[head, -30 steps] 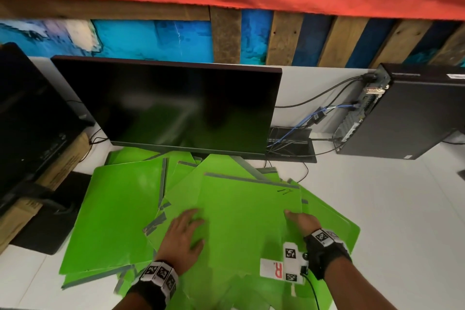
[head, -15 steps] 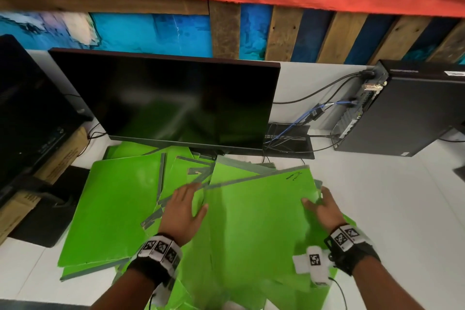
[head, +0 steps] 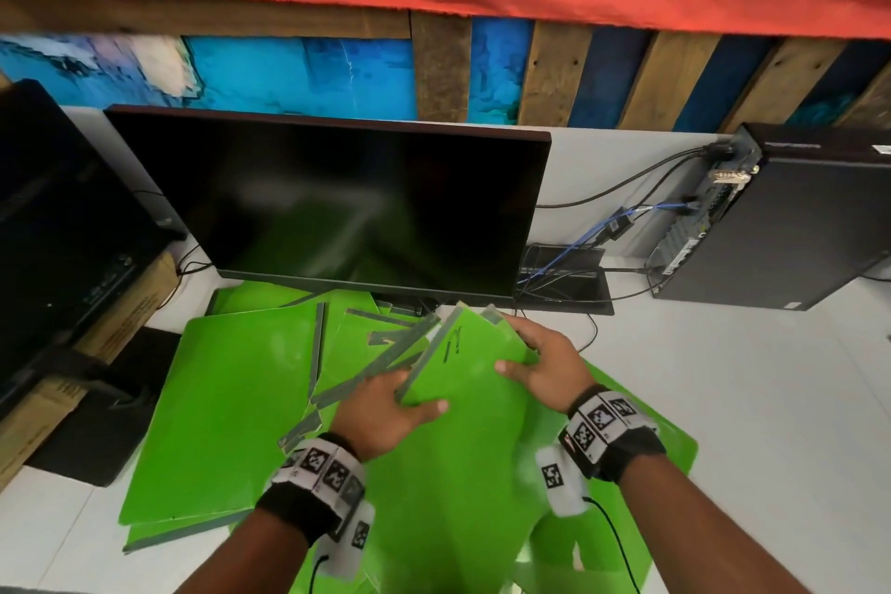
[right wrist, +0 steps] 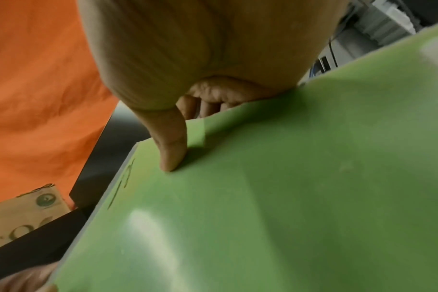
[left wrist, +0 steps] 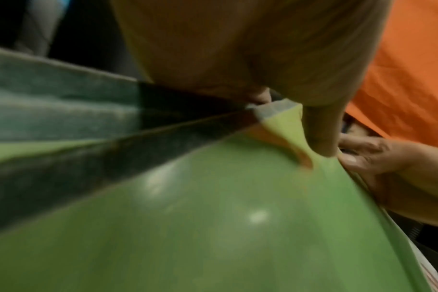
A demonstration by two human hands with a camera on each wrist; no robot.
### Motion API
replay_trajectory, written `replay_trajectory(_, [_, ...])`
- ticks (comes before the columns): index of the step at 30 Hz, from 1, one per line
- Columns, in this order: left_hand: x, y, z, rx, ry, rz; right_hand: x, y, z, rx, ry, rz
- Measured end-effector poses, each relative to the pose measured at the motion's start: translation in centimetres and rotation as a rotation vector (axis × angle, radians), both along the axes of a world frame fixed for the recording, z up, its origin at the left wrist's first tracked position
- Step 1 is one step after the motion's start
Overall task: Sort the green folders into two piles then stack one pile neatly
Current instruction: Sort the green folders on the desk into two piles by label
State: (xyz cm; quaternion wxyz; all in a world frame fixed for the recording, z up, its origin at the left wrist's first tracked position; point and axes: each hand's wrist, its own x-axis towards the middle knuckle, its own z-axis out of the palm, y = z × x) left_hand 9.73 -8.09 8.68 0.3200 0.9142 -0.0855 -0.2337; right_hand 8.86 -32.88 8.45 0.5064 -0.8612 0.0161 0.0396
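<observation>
Several green folders lie fanned out on the white table in front of the monitor. I hold a bunch of folders (head: 463,367) tilted up between both hands. My left hand (head: 385,410) grips its left grey-spined edge, thumb on the front cover. My right hand (head: 545,362) grips the right edge, thumb (right wrist: 170,146) pressed on the green cover (right wrist: 288,197) and fingers curled behind. In the left wrist view the thumb (left wrist: 320,128) pinches a bent folder corner (left wrist: 285,118). A flat pile of folders (head: 226,415) lies to the left.
A black monitor (head: 337,203) stands right behind the folders. A second dark screen (head: 53,227) on a cardboard box (head: 96,352) is at the left. A black computer case (head: 790,227) with cables (head: 602,227) lies at the right. Bare white table (head: 771,400) shows to the right.
Both hands have closed in on the top folders and tipped them up off the heap toward the monitor; a second ago the hands lay flat on them.
</observation>
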Motion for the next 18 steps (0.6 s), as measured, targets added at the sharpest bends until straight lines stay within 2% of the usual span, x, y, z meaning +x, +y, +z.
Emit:
replay_trajectory(2, [0.3,1.9,-0.3,-0.063,0.028,0.036,0.3,0.9,-0.7,-0.024,0.057,0.012])
replay_trajectory(5, [-0.3,4.4,-0.8,-0.206,-0.028,0.116,0.0,1.8,-2.3,-0.234,0.307,0.058])
replay_trajectory(7, [-0.9,5.7,-1.1,-0.259,-0.063,0.186,-0.2,2.9,-3.1,-0.294,0.392,0.05])
replay_trajectory(11, [-0.7,8.2,-2.0,-0.119,-0.09,0.237,1.0,5.8,-2.9,-0.272,0.307,-0.005])
replay_trajectory(13, [-0.5,9.8,-2.0,-0.097,-0.098,0.27,1.7,6.8,-2.5,-0.126,0.248,-0.036])
replay_trajectory(15, [-0.5,12.3,-1.7,-0.117,-0.102,0.35,2.0,6.8,-3.1,-0.012,0.227,-0.151])
replay_trajectory(16, [-0.6,14.0,-1.9,-0.121,-0.096,0.391,1.9,6.2,-3.7,-0.042,0.239,-0.229])
replay_trajectory(18, [-0.9,17.5,-2.9,-0.076,-0.07,0.468,1.1,4.3,-5.6,-0.232,0.372,-0.342])
